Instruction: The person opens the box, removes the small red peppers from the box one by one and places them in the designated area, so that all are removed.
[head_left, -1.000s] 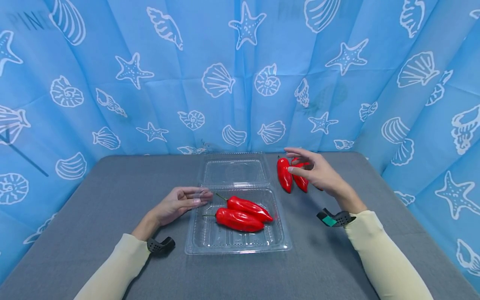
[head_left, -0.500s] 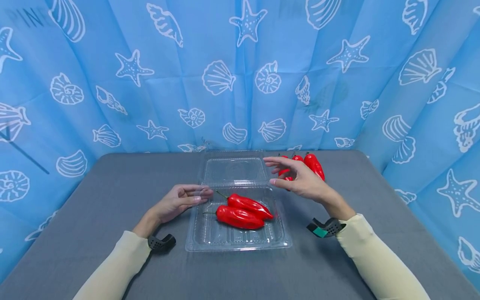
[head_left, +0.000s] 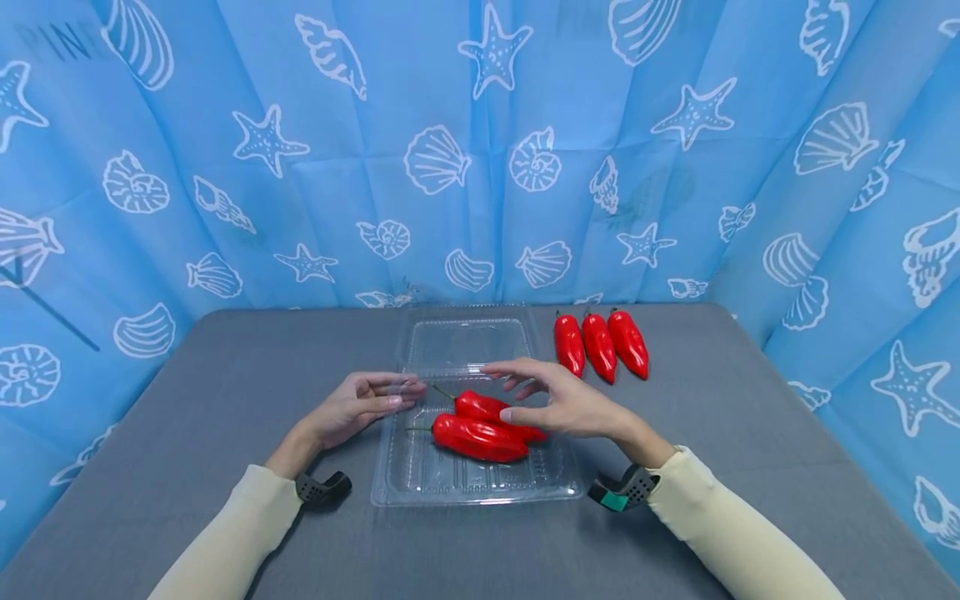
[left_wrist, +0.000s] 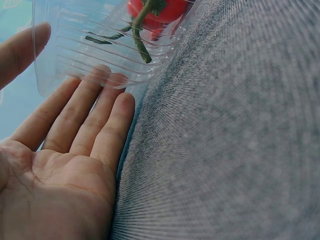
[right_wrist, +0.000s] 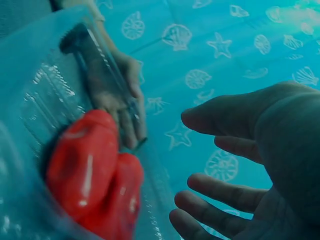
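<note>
A clear plastic clamshell container [head_left: 480, 492] lies on the table with its lid folded back. In its base rest two red peppers [head_left: 480, 439] with green stems, side by side. At the container's left side is my left hand [head_left: 360, 408], its straight fingers [left_wrist: 67, 112] touching the clear wall in the left wrist view. My right hand [head_left: 566, 400] hovers over the peppers' right part and partly hides the rear one. In the right wrist view its thumb and fingers are spread, with nothing between them, and the peppers [right_wrist: 82, 167] lie to the left.
Three more red peppers [head_left: 600, 348] lie in a row at the back right of the grey table [head_left: 255, 358]. Behind the table hangs a blue curtain [head_left: 330, 192] with white shells and starfish.
My right hand has moved left and toward me, from above the back-right peppers to above the container, uncovering the three peppers. My left hand stays at the container's side.
</note>
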